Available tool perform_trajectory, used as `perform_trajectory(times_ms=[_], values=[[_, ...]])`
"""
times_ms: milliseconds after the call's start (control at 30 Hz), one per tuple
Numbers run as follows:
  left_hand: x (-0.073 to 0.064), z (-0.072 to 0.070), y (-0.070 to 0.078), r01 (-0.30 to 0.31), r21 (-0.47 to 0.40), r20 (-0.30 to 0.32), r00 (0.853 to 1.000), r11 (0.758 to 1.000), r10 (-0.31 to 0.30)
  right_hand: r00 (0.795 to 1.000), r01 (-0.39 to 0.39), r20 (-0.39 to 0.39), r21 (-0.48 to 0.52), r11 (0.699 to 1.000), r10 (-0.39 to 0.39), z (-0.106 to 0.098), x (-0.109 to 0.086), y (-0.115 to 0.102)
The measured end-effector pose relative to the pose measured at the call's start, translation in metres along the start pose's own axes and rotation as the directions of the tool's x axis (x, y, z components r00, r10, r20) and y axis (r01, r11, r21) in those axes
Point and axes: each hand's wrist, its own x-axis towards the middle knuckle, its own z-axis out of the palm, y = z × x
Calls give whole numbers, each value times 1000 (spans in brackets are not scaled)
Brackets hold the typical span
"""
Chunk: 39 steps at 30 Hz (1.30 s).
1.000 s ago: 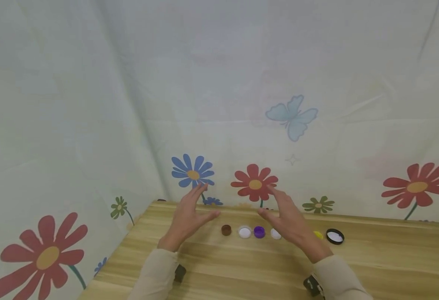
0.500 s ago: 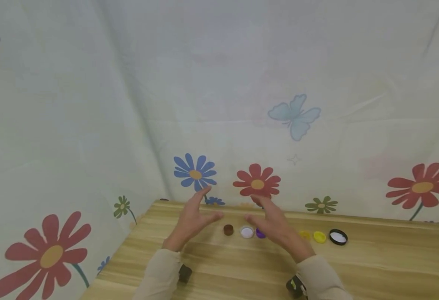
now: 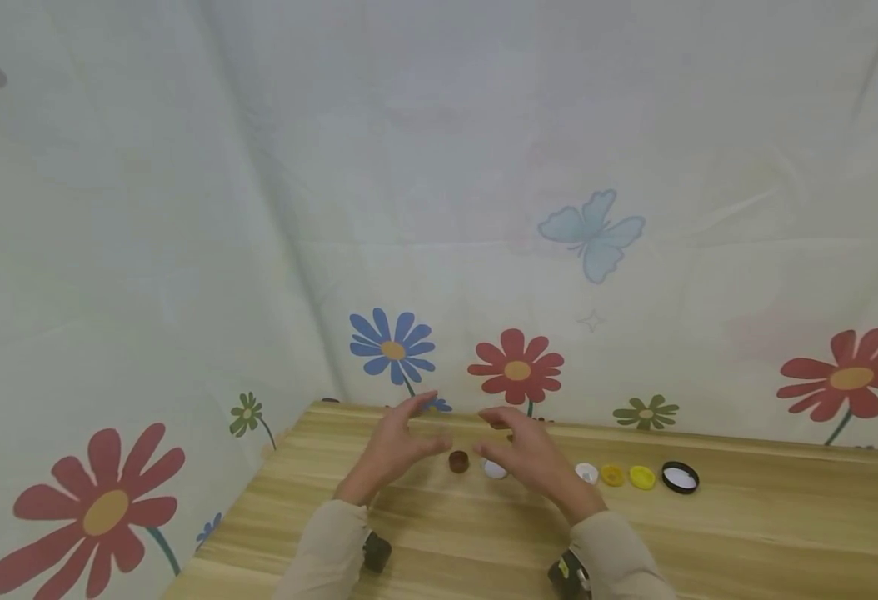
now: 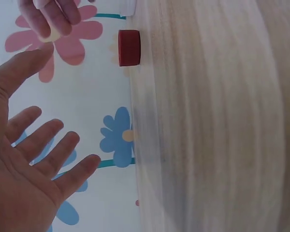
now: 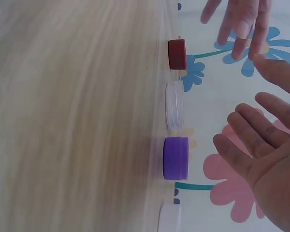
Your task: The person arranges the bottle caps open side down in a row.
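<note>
Both hands are raised over the far part of the table, palms facing each other, holding nothing. The left hand (image 3: pixel 392 448) has its fingers spread in a loose curve, its thumb toward the small reddish-brown cap (image 3: pixel 458 461). Opposite it, the right hand (image 3: pixel 532 460) curves the same way in front of the row of caps. It partly covers a clear white lid (image 3: pixel 495 469) and hides the purple cap (image 5: pixel 176 158), which shows in the right wrist view. A gap separates the two hands' fingertips. In the left wrist view the reddish cap (image 4: pixel 129 48) stands beyond the left hand (image 4: pixel 26 179).
Right of the hands the row continues with a white cap (image 3: pixel 586 473), an orange-yellow cap (image 3: pixel 613 476), a yellow cap (image 3: pixel 641 477) and a black-rimmed round lid (image 3: pixel 680 477). Behind the wooden table (image 3: pixel 439 533) hangs a flower-printed cloth (image 3: pixel 439 208). Each wrist wears a dark camera.
The right hand has moved left, in from the white and yellow caps, closer to the left hand. Both hands have dipped slightly. The caps stay in place.
</note>
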Motion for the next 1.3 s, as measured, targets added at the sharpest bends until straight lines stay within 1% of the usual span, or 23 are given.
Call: perform_trajectory(times_ms=[100,200,233,333,533,700,900,967,1133,1300], values=[[0,0,-3,-4,-24,21,1000,1000,4,1000,8,7,3,1000,-8,2,3,3],[0,1,-6,-3,-40,47,999,999,5,1000,-3,16,3,1000,3,6,5,4],[0,2,-7,-11,-40,55,998,999,13,1000,-6,19,5,1000,5,7,6,5],[-1,4,-11,-5,-45,85,996,999,8,999,-17,32,3,1000,17,11,8,6],[-4,5,-16,14,-53,109,994,998,-8,995,-45,91,-3,999,45,19,13,10],[-3,7,-20,10,-43,134,991,999,-4,991,-37,126,-35,999,41,20,16,11],[-1,11,-21,43,-55,186,982,998,-32,989,-21,141,-87,996,33,20,18,11],[-1,12,-20,48,-65,201,979,997,-34,987,-34,152,-92,995,47,20,18,12],[-3,14,-22,43,-64,211,977,997,-29,980,-51,184,-116,992,72,23,18,13],[-4,16,-24,46,-80,213,977,996,-28,978,-44,200,-105,994,64,27,19,14]])
